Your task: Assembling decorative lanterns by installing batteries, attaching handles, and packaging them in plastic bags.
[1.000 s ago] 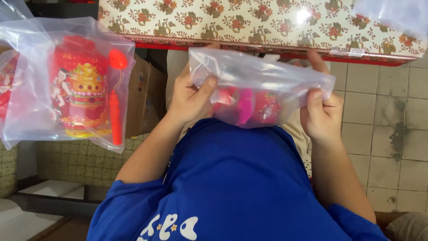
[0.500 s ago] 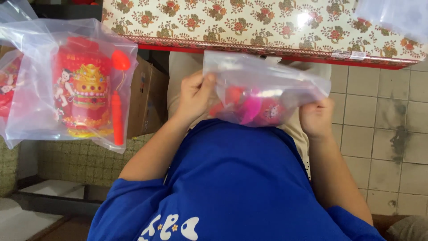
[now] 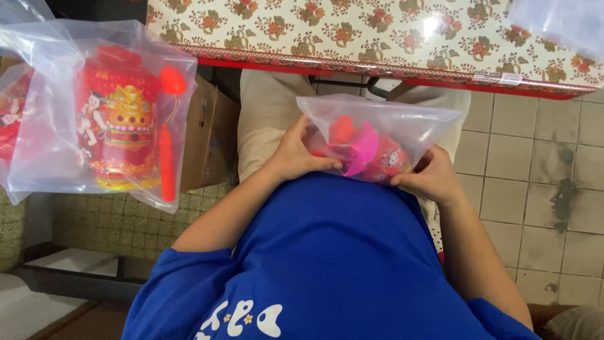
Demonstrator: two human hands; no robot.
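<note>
Both hands [image 3: 296, 154] [image 3: 431, 179] grip a clear toy bag [image 3: 377, 135] — floral table [image 3: 352, 31], tiled floor [image 3: 535, 189].

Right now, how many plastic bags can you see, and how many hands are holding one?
Bags with red lanterns, at the left: 2
Bag with pink and red toys, in the lap: 1
Bag at the top right corner, contents unclear: 1
Hands holding the lap bag: 2, left hand, right hand
Total bags: 4
</note>
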